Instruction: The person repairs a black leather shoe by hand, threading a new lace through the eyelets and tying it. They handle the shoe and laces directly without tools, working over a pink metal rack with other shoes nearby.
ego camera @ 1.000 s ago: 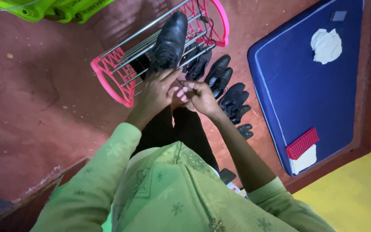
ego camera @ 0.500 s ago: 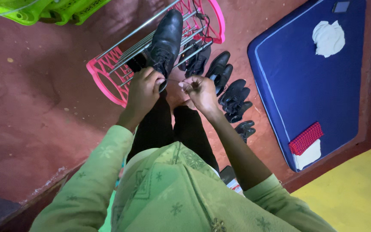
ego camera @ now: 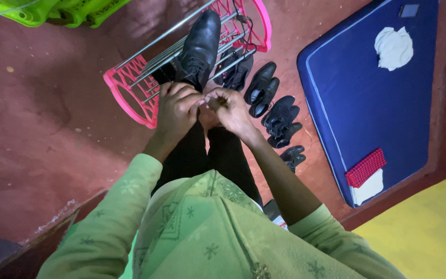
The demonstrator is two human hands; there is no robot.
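My left hand [ego camera: 177, 109] and right hand [ego camera: 229, 109] meet, fingers pinched at the laces of the black shoe [ego camera: 200, 47]. It rests on the pink rack [ego camera: 130, 90], raised within easy reach; other shoes [ego camera: 260, 89] line the floor to the right

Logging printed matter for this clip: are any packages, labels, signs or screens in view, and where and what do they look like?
Possible screen: small dark rectangular device, top corner of the blue mattress; too small to confirm.
Possible package: red-and-white printed scrap on the floor beside the right arm, mostly hidden.
No signs or clear labels show around the black shoe on the pink rack.
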